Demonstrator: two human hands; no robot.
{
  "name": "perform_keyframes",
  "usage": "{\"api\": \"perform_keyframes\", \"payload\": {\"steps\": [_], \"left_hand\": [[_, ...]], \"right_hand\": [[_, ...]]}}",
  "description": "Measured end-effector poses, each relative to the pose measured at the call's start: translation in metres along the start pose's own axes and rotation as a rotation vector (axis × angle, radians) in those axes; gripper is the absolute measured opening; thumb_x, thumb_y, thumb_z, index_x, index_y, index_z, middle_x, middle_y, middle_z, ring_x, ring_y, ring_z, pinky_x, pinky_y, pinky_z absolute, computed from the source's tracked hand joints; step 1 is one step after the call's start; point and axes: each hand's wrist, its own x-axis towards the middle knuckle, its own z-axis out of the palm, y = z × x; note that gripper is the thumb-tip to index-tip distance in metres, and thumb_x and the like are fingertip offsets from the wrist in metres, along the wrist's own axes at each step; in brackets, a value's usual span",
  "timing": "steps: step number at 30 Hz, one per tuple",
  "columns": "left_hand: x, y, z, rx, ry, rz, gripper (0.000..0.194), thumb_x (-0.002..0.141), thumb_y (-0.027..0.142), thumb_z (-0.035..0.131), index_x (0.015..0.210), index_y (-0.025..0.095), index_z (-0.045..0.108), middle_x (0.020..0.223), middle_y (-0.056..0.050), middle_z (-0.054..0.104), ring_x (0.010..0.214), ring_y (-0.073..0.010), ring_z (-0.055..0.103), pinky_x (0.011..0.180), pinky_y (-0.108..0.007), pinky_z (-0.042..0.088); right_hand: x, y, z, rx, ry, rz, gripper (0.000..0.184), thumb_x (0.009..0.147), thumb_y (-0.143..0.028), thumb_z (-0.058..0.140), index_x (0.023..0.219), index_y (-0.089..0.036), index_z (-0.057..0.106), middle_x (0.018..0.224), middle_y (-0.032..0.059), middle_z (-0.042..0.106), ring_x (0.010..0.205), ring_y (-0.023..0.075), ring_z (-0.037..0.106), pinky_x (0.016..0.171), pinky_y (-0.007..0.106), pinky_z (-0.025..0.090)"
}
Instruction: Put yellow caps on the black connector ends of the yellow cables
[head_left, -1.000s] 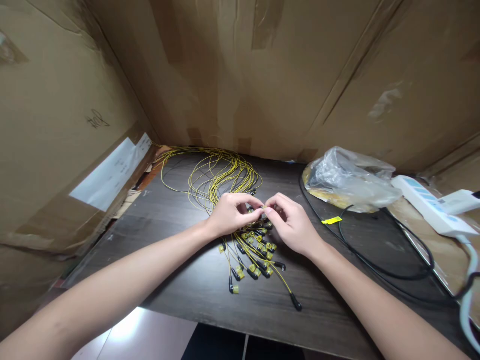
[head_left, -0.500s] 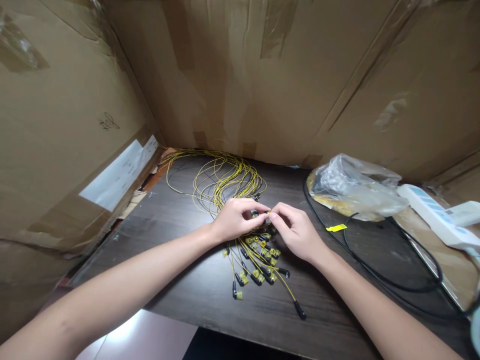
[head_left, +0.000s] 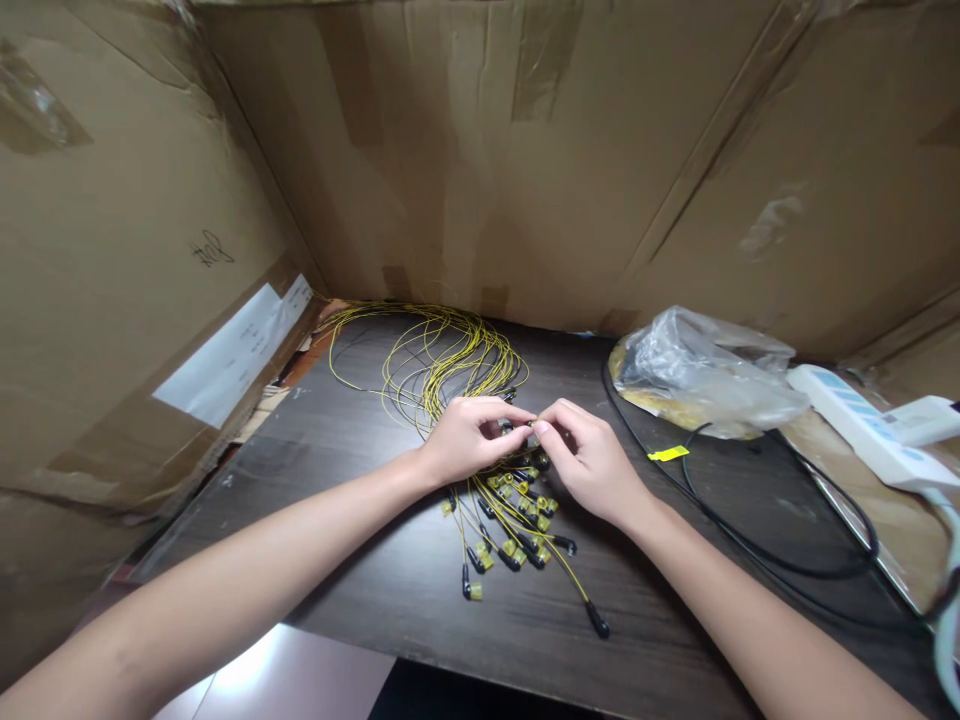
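My left hand (head_left: 471, 440) and my right hand (head_left: 586, 455) meet fingertip to fingertip over a bunch of thin yellow cables (head_left: 480, 345). Both are pinched closed on a small connector, mostly covered by the fingers; a trace of yellow shows between the tips. Below the hands, several black cable connectors (head_left: 510, 560) with clear yellow caps (head_left: 475, 592) lie fanned out on the dark wooden table (head_left: 360, 600). One black connector (head_left: 598, 620), at the front right, shows no yellow cap. Farther back, the cables loop away toward the left corner.
Cardboard walls (head_left: 480, 180) enclose the table's back and sides. To the right lie a crumpled clear plastic bag (head_left: 705, 370), a white power strip (head_left: 862, 425) and a black cable (head_left: 720, 515) with a yellow tag (head_left: 667, 454). The table's front edge drops to a pale floor.
The view has shifted slightly. Both hands keep their pinch in nearly the same place, and less of the yellow piece shows between the fingertips.
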Motion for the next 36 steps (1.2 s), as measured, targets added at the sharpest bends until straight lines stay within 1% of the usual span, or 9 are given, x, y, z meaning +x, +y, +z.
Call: {"api": "perform_keyframes", "payload": {"steps": [5,9,15,20,22,27,30,33,36], "left_hand": [[-0.0001,0.0008,-0.0011,0.004,0.0,-0.006,0.014,0.085,0.023,0.071,0.092,0.015,0.079,0.073,-0.003,0.073,0.052,-0.0066,0.052,0.052,-0.018,0.041],[0.0006,0.0002,-0.0007,-0.012,-0.011,-0.042,0.013,0.084,0.024,0.071,0.09,0.015,0.079,0.072,-0.003,0.072,0.05,-0.0061,0.05,0.051,-0.018,0.041],[0.0002,0.0008,-0.0001,0.016,-0.004,-0.003,0.011,0.083,0.021,0.07,0.086,0.014,0.077,0.072,-0.003,0.072,0.05,-0.0059,0.051,0.051,-0.018,0.041],[0.0011,0.0037,-0.0019,0.0,-0.007,-0.06,0.012,0.083,0.022,0.071,0.089,0.015,0.078,0.075,-0.003,0.073,0.049,-0.005,0.051,0.049,-0.017,0.041],[0.0012,0.0036,-0.002,0.003,-0.003,-0.059,0.013,0.084,0.024,0.072,0.09,0.015,0.079,0.074,-0.002,0.073,0.049,-0.0049,0.05,0.05,-0.017,0.04],[-0.0006,0.0002,-0.0005,0.004,0.005,0.019,0.013,0.084,0.024,0.072,0.091,0.015,0.079,0.073,-0.003,0.073,0.051,-0.0058,0.052,0.052,-0.017,0.042],[-0.0012,-0.0002,0.0002,0.005,-0.001,0.037,0.012,0.084,0.023,0.071,0.09,0.014,0.078,0.075,-0.004,0.073,0.051,-0.0061,0.054,0.051,-0.017,0.043],[-0.0009,0.0018,0.0002,0.006,-0.002,0.016,0.011,0.082,0.021,0.071,0.088,0.014,0.077,0.076,-0.003,0.073,0.05,-0.0059,0.054,0.051,-0.017,0.043],[-0.0002,0.003,0.0,0.007,0.002,-0.033,0.01,0.082,0.022,0.071,0.087,0.015,0.077,0.076,-0.002,0.074,0.049,-0.0054,0.053,0.05,-0.017,0.042]], "right_hand": [[0.0003,0.004,0.0017,0.009,-0.059,0.031,0.039,0.102,-0.03,0.04,0.065,-0.02,0.047,0.063,0.0008,0.052,0.059,0.0145,0.047,0.059,0.029,0.035],[0.0008,0.0042,0.0023,0.015,-0.054,0.044,0.039,0.101,-0.031,0.041,0.065,-0.02,0.046,0.064,0.0009,0.052,0.059,0.0144,0.048,0.06,0.029,0.035],[0.0006,0.0032,0.0008,0.0,-0.083,0.029,0.039,0.102,-0.03,0.04,0.064,-0.02,0.045,0.065,0.0007,0.052,0.061,0.0142,0.048,0.06,0.029,0.035],[-0.001,0.0018,-0.0022,-0.001,-0.033,0.039,0.023,0.098,-0.029,0.047,0.08,-0.019,0.057,0.076,0.0023,0.058,0.067,0.0151,0.052,0.064,0.029,0.039],[-0.0009,0.0016,-0.0024,0.013,-0.028,0.03,0.018,0.097,-0.028,0.05,0.083,-0.019,0.057,0.076,0.002,0.058,0.067,0.015,0.052,0.063,0.028,0.039],[0.0007,0.0029,-0.0002,0.014,-0.051,0.003,0.035,0.101,-0.028,0.041,0.067,-0.02,0.044,0.066,0.0002,0.05,0.06,0.014,0.047,0.06,0.029,0.035],[0.0007,0.0034,0.0005,0.014,-0.067,0.016,0.038,0.102,-0.029,0.039,0.064,-0.021,0.039,0.062,-0.0004,0.047,0.058,0.0138,0.045,0.058,0.029,0.033],[-0.0002,0.0025,-0.0011,0.018,-0.072,0.033,0.036,0.102,-0.029,0.039,0.067,-0.02,0.045,0.067,0.0009,0.052,0.062,0.0146,0.048,0.061,0.029,0.036],[-0.0009,0.0011,-0.0032,0.015,-0.046,0.034,0.023,0.099,-0.028,0.045,0.079,-0.02,0.054,0.077,0.0026,0.058,0.069,0.0158,0.052,0.065,0.029,0.039]]}}
